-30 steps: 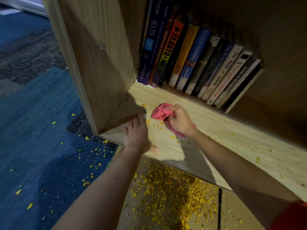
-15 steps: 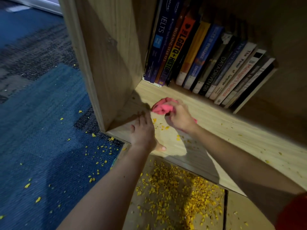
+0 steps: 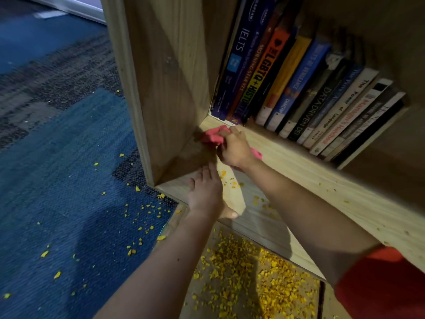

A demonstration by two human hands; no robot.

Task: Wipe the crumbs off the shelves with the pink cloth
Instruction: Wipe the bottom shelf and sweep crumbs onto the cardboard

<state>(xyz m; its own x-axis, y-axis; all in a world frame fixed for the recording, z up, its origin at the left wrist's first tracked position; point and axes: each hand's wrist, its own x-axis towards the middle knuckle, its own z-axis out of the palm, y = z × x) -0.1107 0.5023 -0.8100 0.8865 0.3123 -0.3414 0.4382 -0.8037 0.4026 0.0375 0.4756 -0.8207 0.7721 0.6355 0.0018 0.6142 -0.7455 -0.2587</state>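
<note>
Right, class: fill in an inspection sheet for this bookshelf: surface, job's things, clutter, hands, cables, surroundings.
Surface: wooden shelf, yellow crumbs scattered near its front.
Job's things: pink cloth bunched in the back left corner.
Clutter: books leaning along the back; crumb heap on the level below.
Hands: right hand grips the cloth; left hand rests flat at the shelf's front edge.
Cables: nothing seen.
Surroundings: blue carpet with stray crumbs.

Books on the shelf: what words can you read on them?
"KAPLAN" and "IELTS": dark blue spine
"MORNING STAR": purple spine
"LGBTQ+ HISTO": orange and black spine
"DATA DRIVEN": black spine
"The Power of Language": white spine
"Manager's Handbook": spine with red letters
The other spines are too blurred to read.
</note>
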